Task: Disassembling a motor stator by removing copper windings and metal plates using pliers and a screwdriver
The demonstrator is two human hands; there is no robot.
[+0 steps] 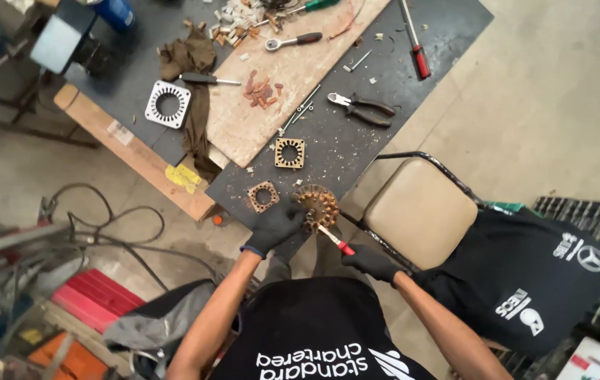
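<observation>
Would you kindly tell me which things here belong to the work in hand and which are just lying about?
In hand:
- wound stator, steadied by the left hand
- red-handled tool, held in the right hand

Lying about:
- pliers
- ratchet wrench
- red-handled screwdriver
- white square plate
- two small square plates
- brown rag
- chair

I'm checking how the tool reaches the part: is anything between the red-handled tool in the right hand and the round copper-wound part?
Nothing visible is. The left hand grips the round copper-wound part from its left side, and the red-handled tool in the right hand meets its lower edge directly.
</observation>
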